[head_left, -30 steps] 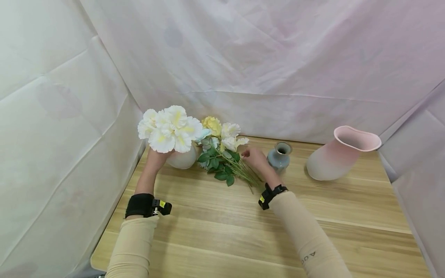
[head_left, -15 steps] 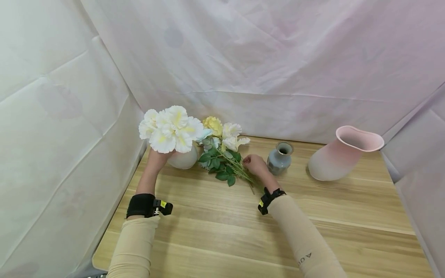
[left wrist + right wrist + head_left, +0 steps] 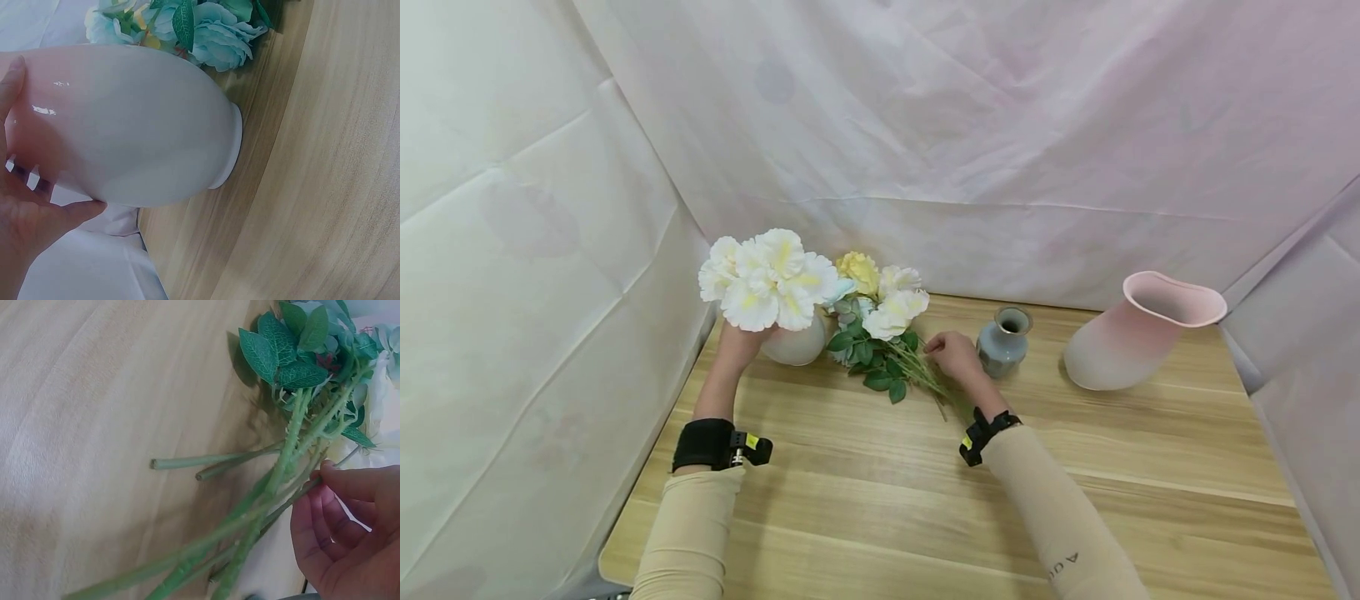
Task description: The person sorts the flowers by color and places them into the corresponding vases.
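Note:
My left hand (image 3: 741,343) grips a pink-and-white vase (image 3: 144,125) from the side, thumb and fingers spread round its upper body. White flowers with yellow streaks (image 3: 767,287) stand above that vase and cover its mouth in the head view. Right of it lies a bunch of artificial flowers with green leaves (image 3: 868,350). My right hand (image 3: 957,354) is at the stem end of the bunch. In the right wrist view it pinches one thin flower stem (image 3: 287,503) between thumb and fingers. A white flower (image 3: 897,315) lies on top of the leaves.
A small grey-blue vase (image 3: 1002,346) stands just right of my right hand. Farther right is a larger pink-and-white vase (image 3: 1120,350) with a wavy rim. Everything stands on a wooden table (image 3: 865,500), with pale cloth (image 3: 970,167) behind and at the sides.
My right hand has moved slightly down onto the stems and pinches one. The white flower on the bunch has turned and shifted left and down. My left hand stays on the vase.

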A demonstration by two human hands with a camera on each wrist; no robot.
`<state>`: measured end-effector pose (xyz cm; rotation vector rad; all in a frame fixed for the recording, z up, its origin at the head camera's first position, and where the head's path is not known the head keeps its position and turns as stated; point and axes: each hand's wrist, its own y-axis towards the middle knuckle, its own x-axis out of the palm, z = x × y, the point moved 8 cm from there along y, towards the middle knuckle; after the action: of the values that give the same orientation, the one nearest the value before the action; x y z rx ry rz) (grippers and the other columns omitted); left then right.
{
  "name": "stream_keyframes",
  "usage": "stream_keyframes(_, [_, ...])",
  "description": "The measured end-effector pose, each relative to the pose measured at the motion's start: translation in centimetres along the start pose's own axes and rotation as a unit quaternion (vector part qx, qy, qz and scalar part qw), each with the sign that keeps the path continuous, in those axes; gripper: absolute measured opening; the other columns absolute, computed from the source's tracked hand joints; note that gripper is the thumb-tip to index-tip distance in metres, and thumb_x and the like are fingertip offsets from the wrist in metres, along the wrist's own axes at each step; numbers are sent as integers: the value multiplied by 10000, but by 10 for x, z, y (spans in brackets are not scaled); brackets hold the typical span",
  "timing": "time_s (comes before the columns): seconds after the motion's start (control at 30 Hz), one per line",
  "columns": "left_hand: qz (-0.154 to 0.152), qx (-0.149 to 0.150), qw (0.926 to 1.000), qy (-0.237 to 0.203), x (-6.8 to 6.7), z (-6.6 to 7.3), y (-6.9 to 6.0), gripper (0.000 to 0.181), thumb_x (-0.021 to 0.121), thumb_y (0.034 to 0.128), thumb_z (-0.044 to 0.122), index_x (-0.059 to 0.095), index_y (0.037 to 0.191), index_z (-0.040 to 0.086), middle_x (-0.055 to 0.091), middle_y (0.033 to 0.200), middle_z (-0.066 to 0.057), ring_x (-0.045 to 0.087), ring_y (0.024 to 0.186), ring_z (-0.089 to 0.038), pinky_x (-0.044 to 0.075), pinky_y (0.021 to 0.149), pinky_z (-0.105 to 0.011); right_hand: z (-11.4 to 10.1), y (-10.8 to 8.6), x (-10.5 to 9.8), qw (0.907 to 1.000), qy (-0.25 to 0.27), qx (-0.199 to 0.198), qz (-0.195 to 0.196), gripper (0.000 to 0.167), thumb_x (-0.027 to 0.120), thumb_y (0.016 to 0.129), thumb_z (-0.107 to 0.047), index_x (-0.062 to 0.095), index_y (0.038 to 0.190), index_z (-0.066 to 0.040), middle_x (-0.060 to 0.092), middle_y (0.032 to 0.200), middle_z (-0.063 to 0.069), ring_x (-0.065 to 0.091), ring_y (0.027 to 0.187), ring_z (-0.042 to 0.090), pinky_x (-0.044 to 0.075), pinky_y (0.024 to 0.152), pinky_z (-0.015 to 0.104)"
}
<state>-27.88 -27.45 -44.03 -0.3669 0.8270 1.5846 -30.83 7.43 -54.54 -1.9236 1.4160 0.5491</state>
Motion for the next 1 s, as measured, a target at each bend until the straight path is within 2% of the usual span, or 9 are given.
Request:
stream_keyframes(0.13, [56,-73,9997,-217,-1,-1,0,590,720,858,-21,474,1395,-10,535,1365,-221,514,1226,-336,460,958,-514,-1,-3,-7,10000,19,-52,63,196,559,1003,-112,714,1115,-67,694,1129,146,625,912,240,485,721,309])
stream_keyframes(0.33, [58,-147,9993,-330,-2,-3,0,606,711,865,-22,457,1416,-8,523,1392,-219,502,1258,-335,447,991,-517,-5,-4,-17,9992,219,-222,239,185,563,1008,-125,702,1117,-70,694,1097,130,610,854,226,460,679,287])
stream_keyframes(0.53, [39,-129,9997,-226,-3,-1,-1,603,708,849,-49,464,1401,-30,523,1384,-239,506,1238,-353,456,970,-528,-24,-9,-36,9960,246,-478,720,183,581,1003,-143,693,1121,-60,699,1094,119,654,1019,295,536,805,400])
stream_keyframes(0.67, [36,-65,9997,-233,-3,-1,0,588,716,850,-44,478,1387,-27,534,1368,-232,512,1224,-336,460,956,-510,-31,-11,-48,9927,309,-536,1035,188,579,1011,-147,685,1135,-54,694,1110,127,651,1061,311,553,849,432])
stream_keyframes(0.8, [-13,-138,9992,-372,-1,-2,1,591,717,866,-20,466,1401,-8,529,1371,-217,500,1251,-327,447,996,-505,-37,-12,-60,9859,551,-634,1445,186,595,1006,-156,683,1141,-64,696,1111,119,658,1050,299,561,846,431])
stream_keyframes(0.93, [-89,-454,9971,-610,0,-7,1,598,694,882,-15,433,1420,3,521,1376,-202,497,1268,-324,434,1045,-516,-50,-14,-77,9717,729,-987,2019,140,630,983,-137,698,1090,-77,715,1072,120,681,997,301,573,829,434])
stream_keyframes(1.0, [-95,-490,9969,-607,0,-8,1,600,692,883,-13,429,1422,2,518,1381,-201,497,1268,-326,433,1049,-520,-59,-16,-85,9642,868,-1173,2216,127,635,979,-129,700,1073,-73,721,1056,121,685,974,300,573,821,429])
